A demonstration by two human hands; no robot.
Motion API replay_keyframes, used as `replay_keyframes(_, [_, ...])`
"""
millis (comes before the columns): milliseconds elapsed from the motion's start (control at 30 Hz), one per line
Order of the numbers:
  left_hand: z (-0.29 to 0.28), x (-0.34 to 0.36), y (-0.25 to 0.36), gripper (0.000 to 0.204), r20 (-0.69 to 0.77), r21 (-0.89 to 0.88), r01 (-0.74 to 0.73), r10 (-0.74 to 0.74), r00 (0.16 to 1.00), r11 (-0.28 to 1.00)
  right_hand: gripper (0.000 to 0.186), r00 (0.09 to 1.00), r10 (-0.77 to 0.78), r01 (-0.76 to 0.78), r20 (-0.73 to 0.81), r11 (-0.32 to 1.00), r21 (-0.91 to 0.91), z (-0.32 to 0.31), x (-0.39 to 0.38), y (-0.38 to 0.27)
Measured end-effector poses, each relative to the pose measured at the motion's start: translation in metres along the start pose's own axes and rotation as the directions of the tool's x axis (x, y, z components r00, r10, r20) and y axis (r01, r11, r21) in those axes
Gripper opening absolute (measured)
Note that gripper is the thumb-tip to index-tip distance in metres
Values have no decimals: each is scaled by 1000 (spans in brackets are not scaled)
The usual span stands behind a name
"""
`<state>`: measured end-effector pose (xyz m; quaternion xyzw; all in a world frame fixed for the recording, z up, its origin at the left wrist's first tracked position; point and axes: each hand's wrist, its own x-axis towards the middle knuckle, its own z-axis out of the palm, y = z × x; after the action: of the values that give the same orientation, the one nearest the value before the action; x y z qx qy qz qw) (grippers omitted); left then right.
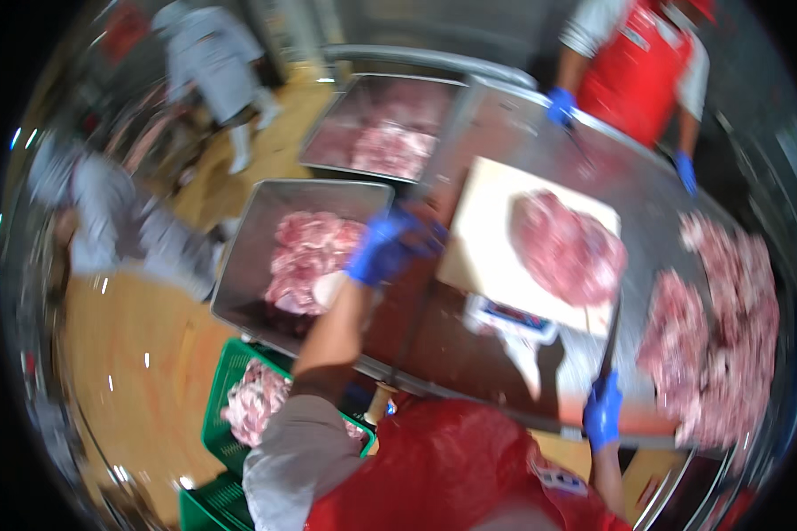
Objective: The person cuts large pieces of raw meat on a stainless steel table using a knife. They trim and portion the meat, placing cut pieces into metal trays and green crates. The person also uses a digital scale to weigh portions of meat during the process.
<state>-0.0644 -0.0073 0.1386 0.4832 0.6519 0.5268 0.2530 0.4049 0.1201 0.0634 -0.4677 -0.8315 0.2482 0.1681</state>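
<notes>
My left hand [388, 245], in a blue glove, is over the right rim of a metal bin [248, 239] with cut meat [305, 257] in it. Its fingers are blurred but look stretched apart, with nothing visible in them. A knife [611, 341] is in my right hand [602, 412], also gloved in blue, at the table's near edge. Its blade points away from me, beside the right edge of a white cutting board [483, 234]. On that board lies a large piece of raw meat [568, 248], apart from my left hand.
Large meat pieces [726, 327] lie on the metal table [496, 372] at right. A white-and-blue device [509, 320] sits by the board's near edge. Another meat bin [332, 133] stands behind. Green crates [217, 416] are below left. A co-worker [638, 75] stands across; others [208, 62] are at left.
</notes>
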Motion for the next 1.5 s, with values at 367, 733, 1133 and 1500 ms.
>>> replay_keyframes(367, [-36,199,-102,21,-190,-74,-67,52,980,995,19,955,283,-87,-91,559,825,9,60,20])
replay_keyframes(733, [196,159,-123,37,11,-596,-44,63,998,802,13,932,158,-340,327,62,938,8,217,-2])
replay_keyframes(1133, [178,113,-76,45,-281,-111,15,-46,959,994,31,940,-188,-85,286,681,727,-14,249,-90])
replay_keyframes(1500, [132,112,-41,66,-157,285,-279,332,930,917,31,938,-186,-233,294,291,928,14,207,-111])
